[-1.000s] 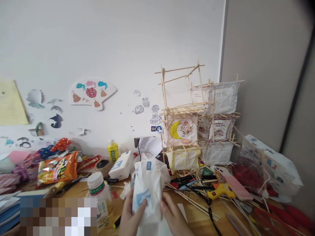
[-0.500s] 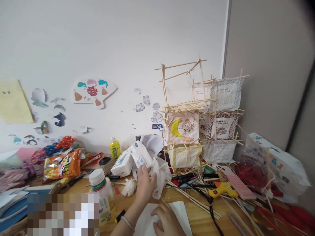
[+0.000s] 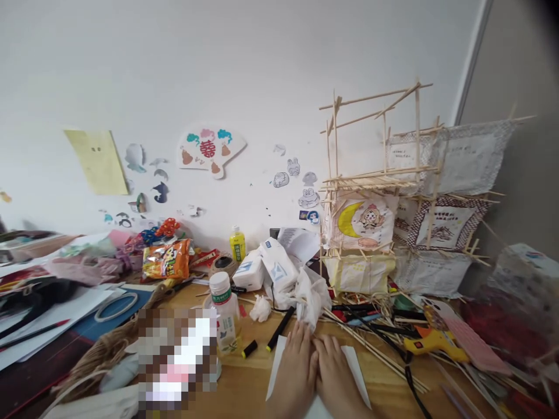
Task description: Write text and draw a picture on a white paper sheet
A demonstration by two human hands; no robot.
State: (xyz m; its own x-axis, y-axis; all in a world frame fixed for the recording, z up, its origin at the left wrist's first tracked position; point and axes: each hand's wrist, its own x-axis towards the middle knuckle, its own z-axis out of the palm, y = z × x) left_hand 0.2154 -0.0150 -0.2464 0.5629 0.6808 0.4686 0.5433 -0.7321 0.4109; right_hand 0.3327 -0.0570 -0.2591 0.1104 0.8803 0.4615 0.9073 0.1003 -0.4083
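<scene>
My left hand [image 3: 297, 362] lies flat on white paper [image 3: 276, 359] at the table's front, fingers stretched forward and held together. Beside it my right hand [image 3: 335, 369] rests on the same paper, its fingers extended and angled toward the left hand. The two hands touch or nearly touch along the thumbs. Much of the paper is hidden beneath them. A black marker [image 3: 283, 327] with a yellow end lies just left of the left fingertips, and a short black-and-yellow piece [image 3: 250, 348] lies further left. Crumpled white plastic [image 3: 312, 297] sits just beyond the fingers.
Tissue packs [image 3: 278, 265], a crumpled tissue [image 3: 261, 308] and a white-capped bottle [image 3: 225, 326] stand left of the paper. A stick frame with drawn panels [image 3: 367, 221] rises behind. Thin sticks [image 3: 384, 355], a yellow glue gun [image 3: 434, 344] and a pink phone case [image 3: 476, 343] lie right.
My left hand has drawn back from the tissue packs and now lies on the paper. My right hand has flattened beside it. The view has turned left, so the scene sits further right.
</scene>
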